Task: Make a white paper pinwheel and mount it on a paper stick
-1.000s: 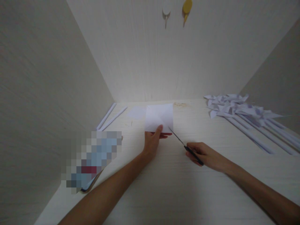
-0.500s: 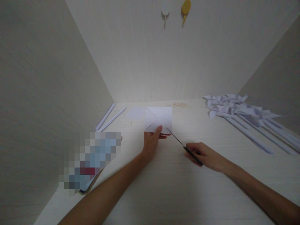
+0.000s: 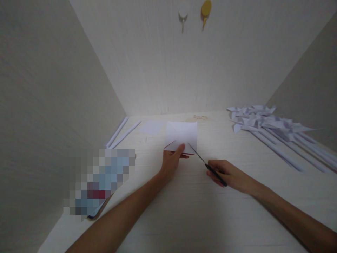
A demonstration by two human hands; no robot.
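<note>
My left hand [image 3: 172, 160] pinches the near edge of a white square of paper [image 3: 182, 135] and holds it up off the pale table [image 3: 200, 211]. The sheet shows diagonal creases, and its near left corner looks slit. In my right hand [image 3: 229, 174] is a pair of thin black scissors [image 3: 204, 161]. Their tip reaches the sheet's near right part, just right of my left thumb. Whether the blades are apart is too fine to tell.
A heap of white paper pinwheels on long paper sticks [image 3: 273, 131] lies at the right. Two rolled paper sticks [image 3: 122, 131] lie along the left wall, a small paper square [image 3: 152, 127] beside them. A blurred-out flat object [image 3: 101, 179] sits near left. Two hooks [image 3: 193, 12] hang on the back wall.
The paper has shifted slightly right and tilted in my left hand. Its near left corner now shows a slit. The scissor tip has moved in onto the sheet's near right part.
</note>
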